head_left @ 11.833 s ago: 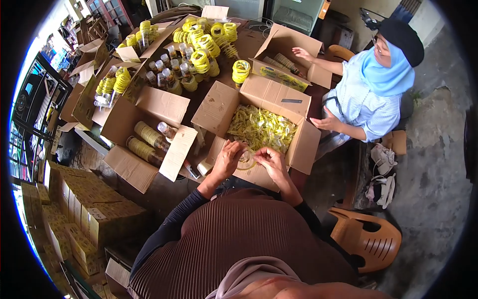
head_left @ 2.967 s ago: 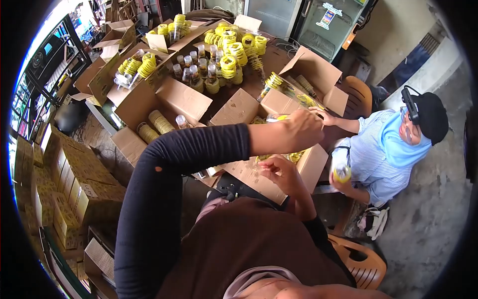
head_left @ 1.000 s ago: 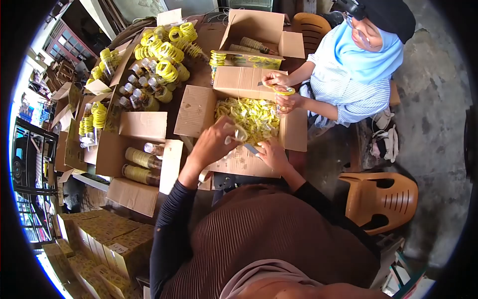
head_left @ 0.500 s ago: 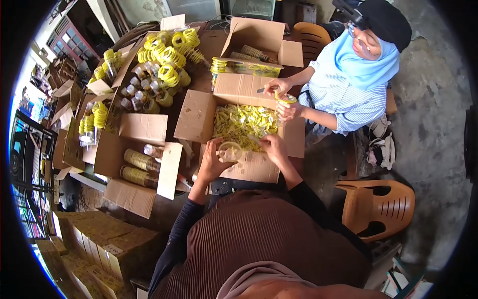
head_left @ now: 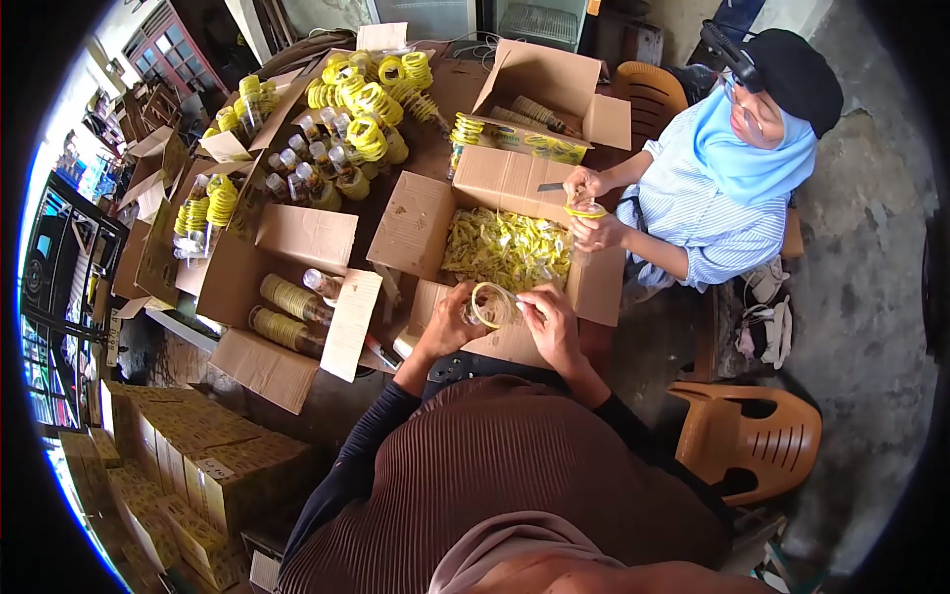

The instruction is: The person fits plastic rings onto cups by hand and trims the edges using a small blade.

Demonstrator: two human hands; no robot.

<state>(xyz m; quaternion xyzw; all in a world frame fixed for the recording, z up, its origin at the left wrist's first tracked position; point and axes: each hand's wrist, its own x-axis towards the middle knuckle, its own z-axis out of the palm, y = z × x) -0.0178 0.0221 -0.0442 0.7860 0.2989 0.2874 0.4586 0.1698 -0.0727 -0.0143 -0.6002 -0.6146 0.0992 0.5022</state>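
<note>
A round, clear ring-shaped piece (head_left: 492,305) with a yellowish rim is in my left hand (head_left: 450,322), whose fingers wrap round its left side. My right hand (head_left: 550,322) pinches at the piece's right edge; what lies between its fingertips is too small to make out. Both hands are over the near flap of an open cardboard box (head_left: 411,223). Inside that box lies a heap of yellow and clear scraps (head_left: 510,247), just beyond my hands.
Across the box's right corner, a co-worker (head_left: 717,188) holds a yellow-rimmed piece and a blade. Left stands an open box (head_left: 233,287) with stacked rings and jars. Yellow ring stacks (head_left: 371,104) and jars fill the table's back. An orange chair (head_left: 752,441) stands at right.
Compared with half a second ago, my right hand has come in against the round piece, which is now tilted up. The whole view has shifted slightly. Earlier, my left arm reached towards the co-worker.
</note>
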